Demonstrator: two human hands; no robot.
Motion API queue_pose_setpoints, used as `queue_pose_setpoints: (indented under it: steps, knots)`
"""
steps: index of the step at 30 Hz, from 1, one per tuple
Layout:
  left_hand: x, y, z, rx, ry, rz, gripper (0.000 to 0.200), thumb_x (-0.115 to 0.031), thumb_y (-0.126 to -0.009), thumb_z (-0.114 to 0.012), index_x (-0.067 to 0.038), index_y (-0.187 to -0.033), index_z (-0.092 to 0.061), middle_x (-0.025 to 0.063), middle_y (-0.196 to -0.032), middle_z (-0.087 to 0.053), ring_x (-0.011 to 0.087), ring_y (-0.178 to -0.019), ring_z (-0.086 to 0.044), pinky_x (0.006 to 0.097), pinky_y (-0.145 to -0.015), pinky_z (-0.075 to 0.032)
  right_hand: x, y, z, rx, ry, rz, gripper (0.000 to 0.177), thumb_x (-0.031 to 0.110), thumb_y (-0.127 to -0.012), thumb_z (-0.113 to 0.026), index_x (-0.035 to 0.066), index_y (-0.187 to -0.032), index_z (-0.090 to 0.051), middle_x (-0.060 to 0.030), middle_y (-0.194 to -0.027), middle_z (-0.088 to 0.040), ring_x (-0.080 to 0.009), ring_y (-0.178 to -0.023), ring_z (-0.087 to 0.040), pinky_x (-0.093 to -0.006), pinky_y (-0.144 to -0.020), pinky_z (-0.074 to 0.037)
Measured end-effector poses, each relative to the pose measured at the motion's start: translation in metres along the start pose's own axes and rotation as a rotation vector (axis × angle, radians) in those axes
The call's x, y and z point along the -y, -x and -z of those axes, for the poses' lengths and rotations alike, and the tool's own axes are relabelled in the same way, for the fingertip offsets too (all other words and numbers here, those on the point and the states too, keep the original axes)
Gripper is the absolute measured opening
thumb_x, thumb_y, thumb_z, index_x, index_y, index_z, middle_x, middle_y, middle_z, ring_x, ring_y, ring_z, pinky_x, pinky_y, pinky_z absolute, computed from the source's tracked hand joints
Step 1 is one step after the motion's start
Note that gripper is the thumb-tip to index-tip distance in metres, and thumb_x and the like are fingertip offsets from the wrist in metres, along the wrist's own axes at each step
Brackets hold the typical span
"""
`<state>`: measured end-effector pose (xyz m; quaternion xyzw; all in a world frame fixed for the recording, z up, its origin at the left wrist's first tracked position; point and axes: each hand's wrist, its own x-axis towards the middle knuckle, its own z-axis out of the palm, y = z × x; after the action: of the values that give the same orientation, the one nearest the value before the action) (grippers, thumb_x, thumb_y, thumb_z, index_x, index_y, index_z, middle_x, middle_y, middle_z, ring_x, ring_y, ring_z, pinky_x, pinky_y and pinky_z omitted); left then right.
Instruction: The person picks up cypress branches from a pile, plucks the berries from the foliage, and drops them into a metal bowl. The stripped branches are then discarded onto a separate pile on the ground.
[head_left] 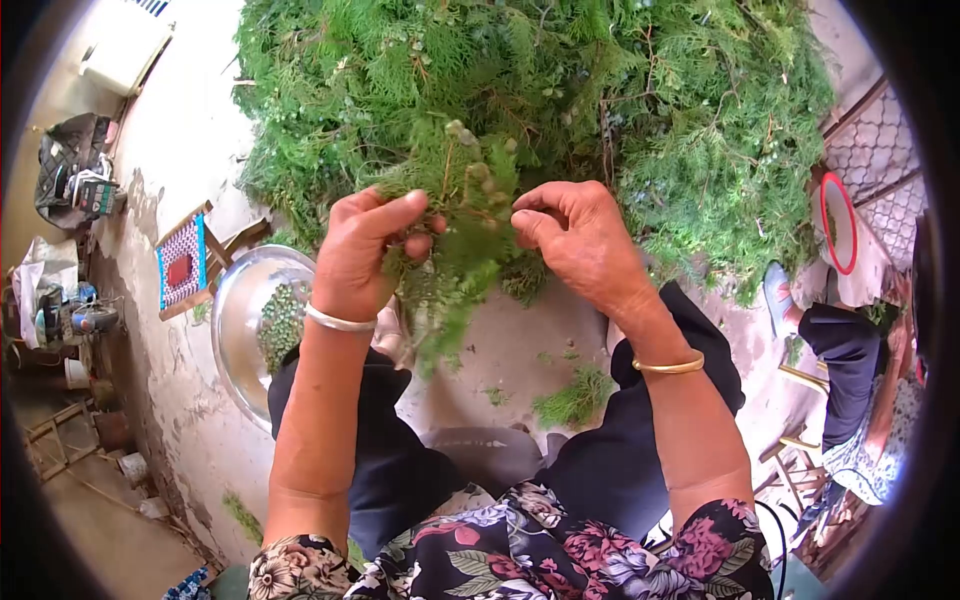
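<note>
My left hand (pixel 355 255) is closed around a leafy cypress sprig (pixel 455 270), which hangs down between my knees. Small round cones (pixel 478 180) show near the sprig's top. At the sprig's right side is my right hand (pixel 585 240), its thumb and forefinger pinched together; what they hold, if anything, is too small to make out. A large heap of green cypress branches (pixel 520 70) lies just beyond both hands. To the left of my left forearm stands a shiny metal basin (pixel 232 320) with many small green cones (pixel 285 325) in it, partly hidden by my knee.
A low stool with a woven seat (pixel 181 268) stands beyond the basin. Loose sprigs (pixel 575 397) lie on the floor between my feet. Another person's leg (pixel 848 365) is at the right, near a red-rimmed round object (pixel 829 222). Assorted gear (pixel 80 190) lines the left side.
</note>
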<state>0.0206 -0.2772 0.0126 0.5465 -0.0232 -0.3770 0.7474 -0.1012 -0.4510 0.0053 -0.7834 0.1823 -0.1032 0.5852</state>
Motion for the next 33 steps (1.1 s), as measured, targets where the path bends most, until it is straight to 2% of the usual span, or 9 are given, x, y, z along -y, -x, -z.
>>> queue_pose_setpoints:
  steps: [10,18,20,22,26,28,30,32,33]
  knots:
    - [0.029,0.022,-0.036,0.122,-0.527,-0.283,0.031,0.004,-0.08,-0.054,0.008,-0.111,-0.049,0.0092,-0.097,-0.062,0.0125,-0.085,-0.06,0.0255,-0.075,-0.049,0.004,-0.008,-0.019,0.044,-0.626,-0.474,0.044,0.03,-0.088,-0.062,0.001,-0.057,-0.054,-0.0006,-0.053,-0.048,-0.0082,-0.046,-0.041,-0.0271,-0.04,-0.031]
    - [0.024,0.028,-0.036,0.15,-0.629,-0.257,0.028,0.003,-0.08,-0.056,0.007,-0.107,-0.052,0.0096,-0.096,-0.063,0.0121,-0.085,-0.059,0.0245,-0.074,-0.048,-0.033,-0.006,-0.028,-0.162,-0.298,-0.292,0.031,0.017,-0.077,-0.061,-0.005,-0.058,-0.05,-0.0001,-0.051,-0.044,-0.0084,-0.048,-0.038,-0.0354,-0.041,-0.03]
    - [0.027,0.023,-0.033,0.03,-0.593,-0.299,0.028,0.001,-0.08,-0.058,0.007,-0.107,-0.053,0.0112,-0.094,-0.064,0.0138,-0.081,-0.06,0.0266,-0.07,-0.05,-0.013,-0.004,-0.022,-0.222,0.084,0.13,0.024,0.013,-0.077,-0.059,-0.006,-0.064,-0.052,-0.0022,-0.053,-0.049,-0.011,-0.05,-0.042,-0.0366,-0.045,-0.034]
    - [0.023,0.019,-0.026,-0.08,-0.96,-0.628,0.033,0.0,-0.077,-0.061,0.005,-0.108,-0.053,0.0144,-0.092,-0.064,0.0179,-0.077,-0.062,0.0282,-0.066,-0.049,-0.037,-0.008,-0.021,-0.171,0.002,0.101,0.018,0.01,-0.078,-0.056,-0.005,-0.07,-0.053,-0.0068,-0.06,-0.053,-0.0154,-0.054,-0.045,-0.0359,-0.05,-0.037]
    - [0.019,0.024,-0.029,-0.082,-1.233,-0.58,0.044,-0.004,-0.07,-0.068,0.004,-0.11,-0.052,0.0207,-0.097,-0.06,0.034,-0.087,-0.06,0.0393,-0.074,-0.047,0.01,-0.006,-0.009,-0.045,0.092,-0.139,0.011,0.0,-0.079,-0.05,-0.003,-0.087,-0.057,-0.0166,-0.084,-0.061,-0.0234,-0.068,-0.055,-0.0325,-0.063,-0.043]
    - [0.013,0.023,-0.026,-0.122,-1.292,-0.565,0.046,-0.005,-0.068,-0.07,0.003,-0.11,-0.052,0.0215,-0.099,-0.059,0.0376,-0.091,-0.058,0.0424,-0.078,-0.046,0.025,0.002,-0.003,-0.091,0.109,0.278,0.009,0.001,-0.078,-0.053,-0.004,-0.085,-0.056,-0.0172,-0.08,-0.061,-0.0247,-0.066,-0.056,-0.0326,-0.062,-0.043]
    - [0.008,0.021,-0.025,-0.095,-1.267,-0.638,0.048,-0.007,-0.068,-0.071,0.002,-0.11,-0.051,0.0211,-0.099,-0.059,0.038,-0.092,-0.058,0.0416,-0.078,-0.046,0.02,0.0,0.0,-0.082,-0.184,0.167,0.01,0.004,-0.08,-0.055,-0.006,-0.079,-0.054,-0.0166,-0.069,-0.057,-0.0246,-0.06,-0.052,-0.0344,-0.059,-0.043]
    - [0.006,0.018,-0.026,-0.054,-1.279,-0.641,0.044,-0.006,-0.067,-0.071,0.002,-0.106,-0.052,0.0212,-0.098,-0.059,0.0377,-0.092,-0.058,0.041,-0.078,-0.046,-0.024,-0.016,0.001,-0.085,0.327,0.467,0.015,0.008,-0.083,-0.058,-0.007,-0.081,-0.057,-0.0086,-0.063,-0.056,-0.0163,-0.057,-0.048,-0.0331,-0.054,-0.041]
    - [0.006,0.018,-0.027,-0.08,-1.212,-0.602,0.043,-0.006,-0.068,-0.071,0.003,-0.105,-0.053,0.0212,-0.097,-0.06,0.0374,-0.092,-0.059,0.0406,-0.078,-0.046,-0.002,-0.008,-0.004,-0.12,0.051,0.059,0.015,0.009,-0.083,-0.061,-0.005,-0.079,-0.059,-0.003,-0.061,-0.052,-0.0087,-0.059,-0.043,-0.0284,-0.052,-0.037]
